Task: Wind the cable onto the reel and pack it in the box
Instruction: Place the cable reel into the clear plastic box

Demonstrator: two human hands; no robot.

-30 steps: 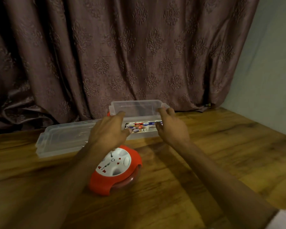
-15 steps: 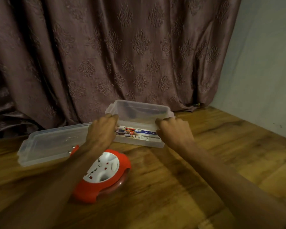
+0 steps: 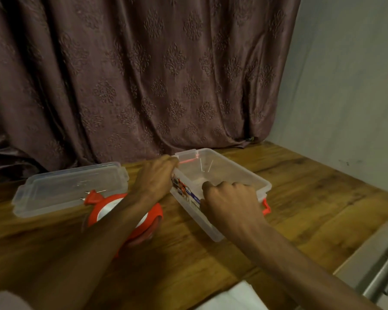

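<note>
A clear plastic box (image 3: pixel 240 175) with red clasps lies open and empty on the wooden table, turned at an angle. My left hand (image 3: pixel 155 180) grips its far left rim. My right hand (image 3: pixel 229 202) grips the near long rim, fingers curled over the edge. The red and white cable reel (image 3: pixel 148 217) lies flat on the table left of the box, mostly hidden under my left forearm. The cable itself cannot be made out.
The box's clear lid (image 3: pixel 70 189) lies upside up at the left, touching the reel. A brown patterned curtain (image 3: pixel 143 74) hangs right behind the table. The table's right edge (image 3: pixel 367 238) drops off to a grey metal rail.
Both hands closed on the box rim and swung the box round, its near end pulled toward me and to the right. The reel and lid stayed where they were.
</note>
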